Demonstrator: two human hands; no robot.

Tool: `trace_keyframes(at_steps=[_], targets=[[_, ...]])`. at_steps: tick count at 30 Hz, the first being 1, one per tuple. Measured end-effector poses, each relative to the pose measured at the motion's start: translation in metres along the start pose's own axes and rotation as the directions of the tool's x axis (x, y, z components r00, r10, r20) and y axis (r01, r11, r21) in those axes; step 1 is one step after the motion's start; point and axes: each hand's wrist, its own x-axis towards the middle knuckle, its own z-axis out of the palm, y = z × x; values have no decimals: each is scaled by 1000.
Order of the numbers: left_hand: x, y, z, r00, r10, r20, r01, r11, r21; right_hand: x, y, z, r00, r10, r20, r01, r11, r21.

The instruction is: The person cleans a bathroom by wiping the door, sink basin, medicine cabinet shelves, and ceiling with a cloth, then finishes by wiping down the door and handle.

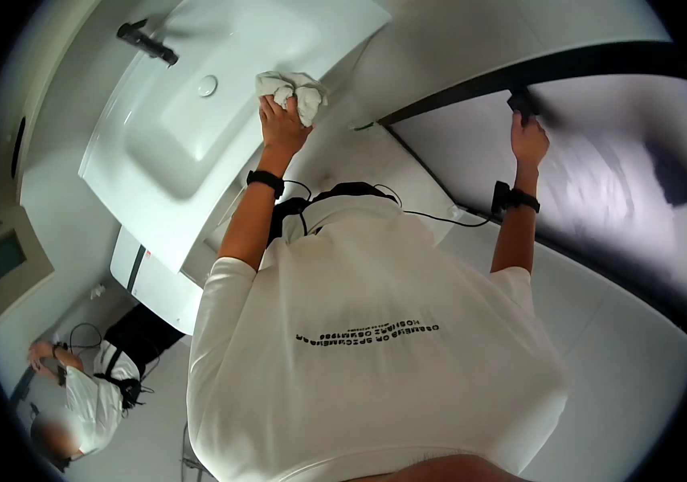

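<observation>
My left hand (283, 128) rests on a crumpled white cloth (310, 96), its fingers curled over it, at the front edge of the white washbasin (167, 136). My right hand (530, 143) is stretched out to the right, closed around a black handle (523, 104) on a black-framed, frosted glass panel (592, 161). The palm sides of both hands are hidden from me. A black band sits on each wrist.
A dark tap (147, 44) and a round drain plug (208, 86) belong to the basin. A thin black cable (448, 222) runs to my right wrist. At lower left appears a person in a white shirt (94, 402); I cannot tell whether it is a reflection.
</observation>
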Motion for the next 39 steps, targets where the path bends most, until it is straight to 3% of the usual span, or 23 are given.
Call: trace_keyframes(at_steps=[3, 4, 7, 10, 14, 16, 19, 21, 23, 25, 26, 27, 29, 30, 32, 35, 36, 37, 38, 39], targets=[[25, -7, 9, 999, -34, 25, 33, 999, 17, -3, -25, -31, 981, 10, 193, -38, 989, 143], [29, -14, 6, 997, -29, 67, 28, 999, 19, 6, -24, -33, 919, 25, 394, -100, 980, 170], [38, -23, 11, 997, -46, 68, 48, 999, -25, 0, -38, -43, 908, -11, 419, -39, 993, 110], [48, -29, 30, 999, -35, 6, 35, 999, -1, -9, -43, -37, 973, -46, 227, 21, 993, 114], [46, -43, 47, 999, 7, -34, -10, 996, -93, -1, -30, -24, 924, -62, 378, -51, 958, 281], [32, -58, 39, 1000, 24, -11, -25, 994, -107, -6, -44, -53, 915, -74, 398, -102, 909, 404], [-12, -94, 32, 999, 43, -15, -44, 991, -123, -6, -38, -38, 946, -42, 322, -73, 939, 336], [-40, -104, 17, 994, 19, -103, -29, 994, -101, 0, -27, -29, 933, -23, 358, -130, 908, 397], [-55, -118, 14, 999, 18, -34, -20, 996, -83, -9, -19, -17, 923, -3, 384, -184, 875, 448], [-56, -115, -3, 982, -102, 160, 111, 993, -47, -8, -17, -12, 927, 19, 375, -212, 850, 482], [-51, -120, 0, 983, -83, 165, 78, 996, 38, -9, -23, -26, 928, 2, 372, -168, 894, 415], [-36, -123, 3, 984, -70, 161, 51, 991, 121, -12, -23, -22, 980, -46, 193, -63, 849, 525], [-16, -117, -24, 930, -158, 333, 135, 987, 92, -9, -38, -58, 922, -29, 387, -128, 919, 373], [-7, -119, -28, 911, -160, 380, 139, 987, 83, -9, -42, -60, 920, -21, 392, -117, 938, 326], [17, -130, -19, 927, -89, 365, 120, 991, -64, -6, -39, -51, 910, 2, 414, -101, 971, 218], [26, -109, -20, 952, -64, 300, 120, 977, -175, -14, -29, -46, 926, 16, 378, -122, 959, 257], [25, -107, -24, 950, -54, 307, 118, 973, -196, -12, -21, -16, 969, -16, 246, -48, 966, 254], [16, -112, -22, 942, -51, 332, 127, 969, -212, -14, -21, -16, 977, -27, 211, -42, 948, 317], [22, -135, 7, 938, -46, 344, 76, 994, -75, -10, -21, -15, 955, -31, 296, -64, 950, 306], [18, -142, -1, 882, -49, 468, 82, 995, -50, -9, -21, -16, 926, -31, 377, -85, 955, 286]])
